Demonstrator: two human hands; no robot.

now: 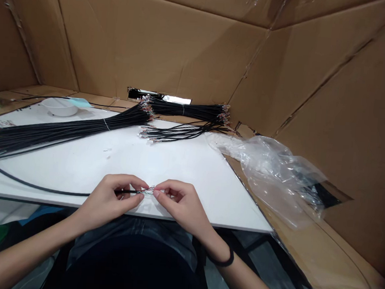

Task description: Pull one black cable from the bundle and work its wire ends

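Note:
Near the front edge of the white table, my left hand is closed around the end of a black cable, which trails off to the left. Thin coloured wires fan out of the cable's stripped end, between my two hands. My right hand pinches the tips of these wires with thumb and forefinger. How many strands it grips is too small to tell.
A long tied bundle of black cables lies across the left of the white table. Another tied bundle and loose cables lie behind. A white bowl stands back left, clear plastic bags right. Cardboard walls enclose the table.

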